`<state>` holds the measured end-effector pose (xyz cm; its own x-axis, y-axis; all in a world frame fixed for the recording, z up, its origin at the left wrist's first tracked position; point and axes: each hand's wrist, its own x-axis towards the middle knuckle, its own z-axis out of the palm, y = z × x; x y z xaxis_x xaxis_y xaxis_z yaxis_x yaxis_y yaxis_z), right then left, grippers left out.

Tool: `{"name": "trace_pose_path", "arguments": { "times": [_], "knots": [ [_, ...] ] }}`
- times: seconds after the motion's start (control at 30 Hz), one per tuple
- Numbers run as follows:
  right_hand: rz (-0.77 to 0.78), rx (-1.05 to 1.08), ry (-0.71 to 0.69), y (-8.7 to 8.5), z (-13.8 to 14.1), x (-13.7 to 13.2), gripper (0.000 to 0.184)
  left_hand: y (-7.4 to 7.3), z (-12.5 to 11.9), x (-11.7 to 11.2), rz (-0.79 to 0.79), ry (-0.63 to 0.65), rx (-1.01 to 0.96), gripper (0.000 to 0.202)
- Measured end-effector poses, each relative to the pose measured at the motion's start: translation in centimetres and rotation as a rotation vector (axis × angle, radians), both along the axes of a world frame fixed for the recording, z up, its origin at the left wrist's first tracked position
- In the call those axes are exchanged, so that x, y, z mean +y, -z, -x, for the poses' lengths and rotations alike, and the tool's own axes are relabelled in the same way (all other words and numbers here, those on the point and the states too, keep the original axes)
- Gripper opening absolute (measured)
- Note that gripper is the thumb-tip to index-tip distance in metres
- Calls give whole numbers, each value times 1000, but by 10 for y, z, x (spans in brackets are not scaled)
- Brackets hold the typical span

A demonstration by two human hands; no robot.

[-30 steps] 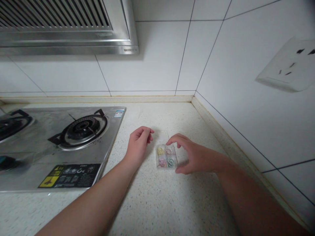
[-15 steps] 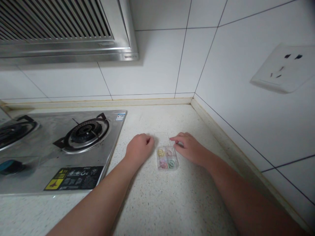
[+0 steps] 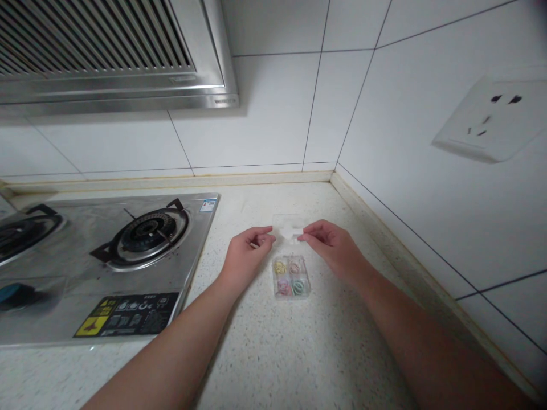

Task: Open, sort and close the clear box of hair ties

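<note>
A small clear box (image 3: 290, 276) with four compartments of coloured paper clips lies on the speckled counter (image 3: 299, 353). Its transparent lid (image 3: 287, 228) is raised behind the box. My left hand (image 3: 245, 256) pinches the lid's left edge with fingers closed. My right hand (image 3: 331, 245) pinches the lid's right edge the same way. Both hands sit just beyond the box, one on each side of it.
A steel gas hob (image 3: 106, 256) with a black burner (image 3: 147, 228) lies to the left. A range hood (image 3: 111, 57) hangs above it. White tiled walls meet in a corner behind; a wall socket (image 3: 491, 119) is on the right wall.
Both hands have moved from beside the box up to the lid's edges. The lid, flat behind the box before, now stands lifted between my fingertips.
</note>
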<state>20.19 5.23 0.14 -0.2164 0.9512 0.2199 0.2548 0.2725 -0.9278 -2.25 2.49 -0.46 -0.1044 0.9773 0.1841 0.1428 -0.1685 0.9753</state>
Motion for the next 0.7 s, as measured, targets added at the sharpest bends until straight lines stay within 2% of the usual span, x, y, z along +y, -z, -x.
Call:
{"name": "trace_pose_path", "arguments": {
  "times": [0.1,0.2,0.5,0.7],
  "knots": [
    [61,159,-60,-3,2,-1,35,-2,-2,-2,-18,57,-156,34],
    [79,219,-104,-8,3,-3,42,-4,-3,-4,11,95,-245,33],
    [31,305,-207,-11,1,-5,31,-3,-2,-4,-28,168,-399,28],
    [12,311,-198,-8,0,-5,20,2,0,-2,17,184,-363,28]
  ]
}}
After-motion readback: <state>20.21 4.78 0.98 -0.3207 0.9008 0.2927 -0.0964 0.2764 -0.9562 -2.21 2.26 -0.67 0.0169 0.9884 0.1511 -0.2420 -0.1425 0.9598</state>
